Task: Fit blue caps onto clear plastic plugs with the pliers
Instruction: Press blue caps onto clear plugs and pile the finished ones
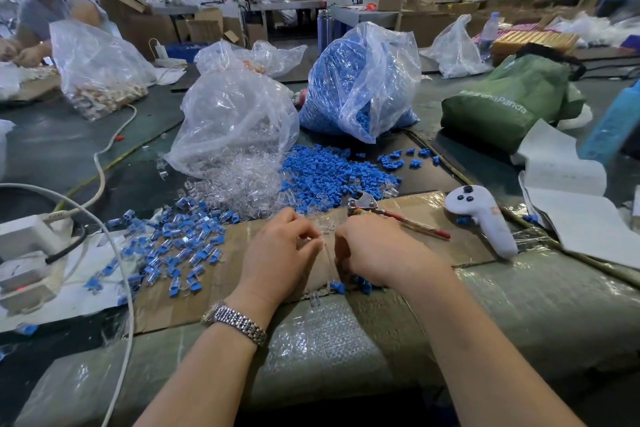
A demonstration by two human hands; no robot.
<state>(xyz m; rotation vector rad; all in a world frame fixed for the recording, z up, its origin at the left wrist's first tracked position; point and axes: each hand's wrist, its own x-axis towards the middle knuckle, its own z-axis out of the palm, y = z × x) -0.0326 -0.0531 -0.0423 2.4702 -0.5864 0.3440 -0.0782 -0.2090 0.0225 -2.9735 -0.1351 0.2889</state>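
On the cardboard, left hand (282,248): fingers curled, pinching a clear plug (325,229).
Right hand (372,250): curled; contents hidden.
Pliers (391,213): lying just behind right hand.

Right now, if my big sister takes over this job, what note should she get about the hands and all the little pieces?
Left hand: pinching a clear plug at its fingertips.
Right hand: fingers curled next to it; what it holds is hidden.
Pliers: lying unused on the cardboard, just beyond the right hand.
Loose blue caps and clear plugs: heaped ahead, spilled from their bags.
Done: finished pieces piled to the left.
Left: plenty of caps and plugs to join.
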